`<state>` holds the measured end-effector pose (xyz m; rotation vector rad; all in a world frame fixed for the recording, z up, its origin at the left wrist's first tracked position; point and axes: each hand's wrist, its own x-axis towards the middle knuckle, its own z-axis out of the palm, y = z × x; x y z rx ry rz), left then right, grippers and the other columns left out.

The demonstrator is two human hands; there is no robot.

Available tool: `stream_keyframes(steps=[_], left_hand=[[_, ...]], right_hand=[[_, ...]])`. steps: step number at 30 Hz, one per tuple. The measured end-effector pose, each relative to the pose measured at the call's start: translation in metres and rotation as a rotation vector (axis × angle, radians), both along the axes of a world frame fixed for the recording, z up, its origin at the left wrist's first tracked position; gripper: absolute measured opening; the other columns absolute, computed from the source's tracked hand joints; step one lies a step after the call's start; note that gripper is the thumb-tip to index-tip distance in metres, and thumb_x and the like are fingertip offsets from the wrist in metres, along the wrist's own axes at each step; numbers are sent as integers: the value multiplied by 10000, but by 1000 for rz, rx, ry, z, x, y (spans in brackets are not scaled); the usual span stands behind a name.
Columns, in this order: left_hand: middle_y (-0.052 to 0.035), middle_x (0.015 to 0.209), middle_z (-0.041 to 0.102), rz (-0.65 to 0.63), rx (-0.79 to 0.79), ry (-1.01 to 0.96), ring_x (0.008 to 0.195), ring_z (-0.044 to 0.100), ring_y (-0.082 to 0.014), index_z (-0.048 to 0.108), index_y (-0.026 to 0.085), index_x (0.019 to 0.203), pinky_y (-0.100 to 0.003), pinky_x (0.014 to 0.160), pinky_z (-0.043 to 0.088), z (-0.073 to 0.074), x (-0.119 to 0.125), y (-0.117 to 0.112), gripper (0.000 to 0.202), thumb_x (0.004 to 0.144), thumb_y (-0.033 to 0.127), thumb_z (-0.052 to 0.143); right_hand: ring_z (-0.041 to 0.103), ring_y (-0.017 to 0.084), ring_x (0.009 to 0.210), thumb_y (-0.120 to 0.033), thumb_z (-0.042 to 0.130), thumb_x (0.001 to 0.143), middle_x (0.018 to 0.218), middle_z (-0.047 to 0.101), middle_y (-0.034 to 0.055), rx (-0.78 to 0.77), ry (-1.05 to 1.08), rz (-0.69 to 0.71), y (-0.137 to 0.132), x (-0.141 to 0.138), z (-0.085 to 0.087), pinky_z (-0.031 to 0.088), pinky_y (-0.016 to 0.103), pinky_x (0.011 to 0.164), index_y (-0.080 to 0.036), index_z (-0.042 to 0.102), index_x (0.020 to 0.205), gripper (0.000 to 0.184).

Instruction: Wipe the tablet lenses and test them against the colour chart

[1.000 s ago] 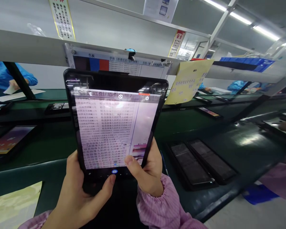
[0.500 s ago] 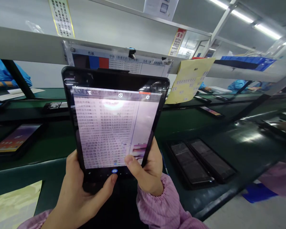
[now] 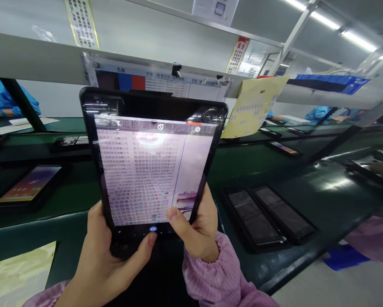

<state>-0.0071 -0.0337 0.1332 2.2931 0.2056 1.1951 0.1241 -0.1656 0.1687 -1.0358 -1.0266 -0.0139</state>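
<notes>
A black-framed tablet (image 3: 153, 170) is held upright before me, its lit screen showing a camera picture of lines of printed text. My left hand (image 3: 105, 256) grips its lower left corner, the thumb beside the round blue button at the bottom of the screen. On the lower right edge my right hand (image 3: 197, 226) is closed, thumb lying over the screen's corner; its other fingers are hidden behind. Behind the tablet hangs a printed test chart (image 3: 168, 81) with blue and red patches and text, partly covered by the tablet.
Two dark tablets (image 3: 268, 213) lie side by side on the green bench at right. A lit tablet (image 3: 31, 183) rests at left, above a yellow sheet (image 3: 21, 273). Another yellow sheet (image 3: 255, 106) hangs from the shelf. A co-worker's purple sleeve (image 3: 370, 238) shows at right.
The text on the tablet's screen has shifted slightly and looks a little sharper. The lit tablet at left has moved a little to the right. Both hands keep their grip.
</notes>
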Motion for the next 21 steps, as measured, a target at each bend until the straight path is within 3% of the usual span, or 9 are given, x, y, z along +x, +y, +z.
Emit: stream_keyframes(steps=[5,8,12,15,21], left_hand=[[-113,1118,641,37,-144,3,944,741,-269,634,183,1125,-381,740,679,3,1,-10,359,865,396,759],[-116,1160,622,42,-203,2,992,735,-271,559,178,1213,-378,800,678,4,-1,-17,420,875,343,747],[-112,1207,613,-21,-101,-30,1024,725,-259,468,181,1326,-359,822,676,2,-2,-12,551,874,340,740],[-90,1163,626,-42,12,-92,957,719,-248,499,195,1268,-347,754,670,3,0,-6,532,840,368,764],[-103,1174,606,-18,-13,-93,971,703,-262,501,196,1292,-367,743,661,6,1,-9,513,854,348,720]], right_hand=[[693,243,1081,-350,708,943,1182,706,73,-51,19,-68,-2,-1,-1,641,349,874,-258,646,1264,340],[692,236,1102,-324,711,948,1219,700,65,-30,16,-46,-2,-3,-1,630,348,910,-265,642,1276,341],[716,226,1067,-259,689,967,1232,703,54,19,14,29,0,-2,1,638,340,887,-272,611,1313,355],[727,235,1030,-249,676,972,1195,715,53,50,-41,83,3,3,1,643,357,872,-271,599,1340,377],[662,331,1213,-393,608,1021,1291,670,91,84,-35,207,4,12,-2,580,532,1034,-278,568,1438,435]])
